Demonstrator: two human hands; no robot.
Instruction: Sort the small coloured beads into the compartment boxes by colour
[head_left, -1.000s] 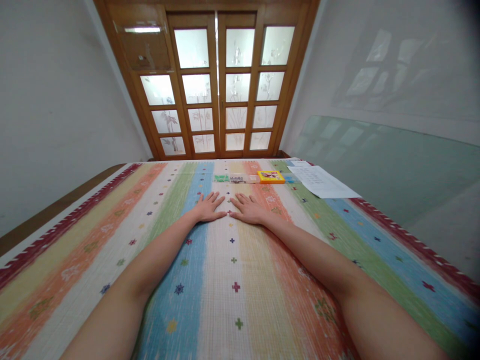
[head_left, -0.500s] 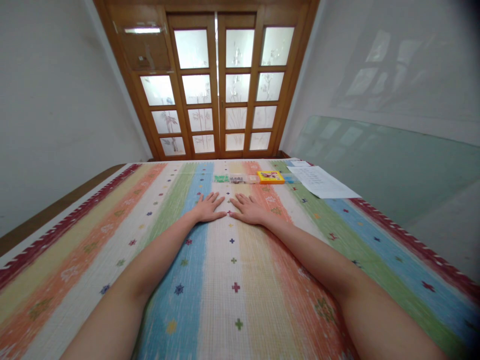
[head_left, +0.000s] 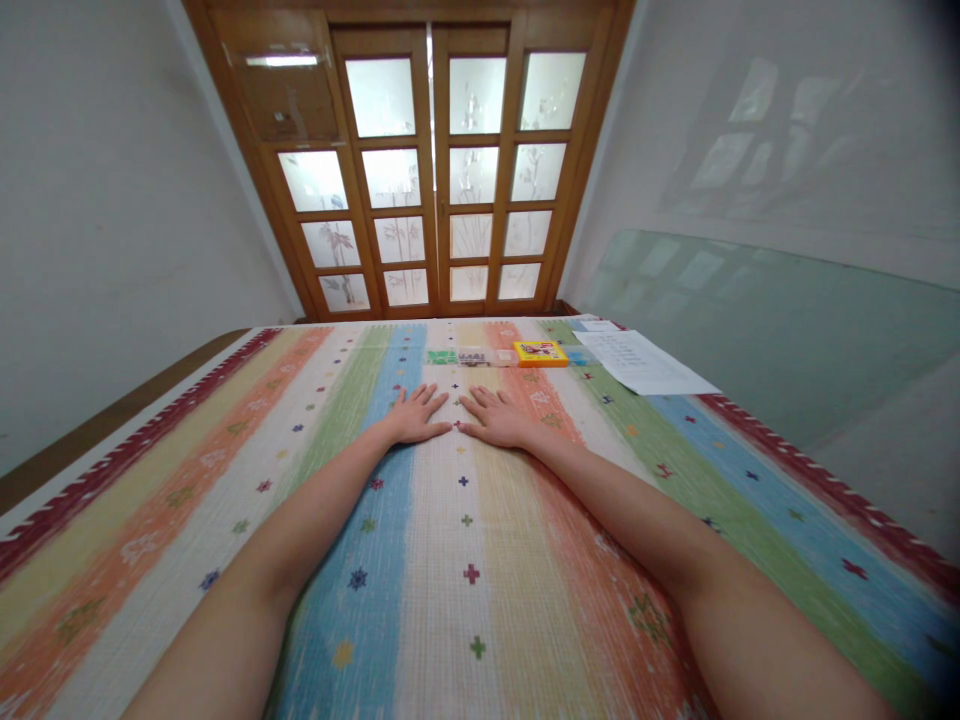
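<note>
If either the left hand or the right hand slid forward, its fingertips could shove the green packet, the dark pieces or the yellow box towards the far edge of the worktop; pressing hard meanwhile could ruck the cloth. The white sheet lies along the right edge near the far right corner, where a sweeping arm might knock it off. The packet and pieces lie just ahead of the fingertips, apart from them; the box lies farther right, beyond the right hand. Both hands rest palm down, fingers spread, thumbs almost meeting, holding nothing.
</note>
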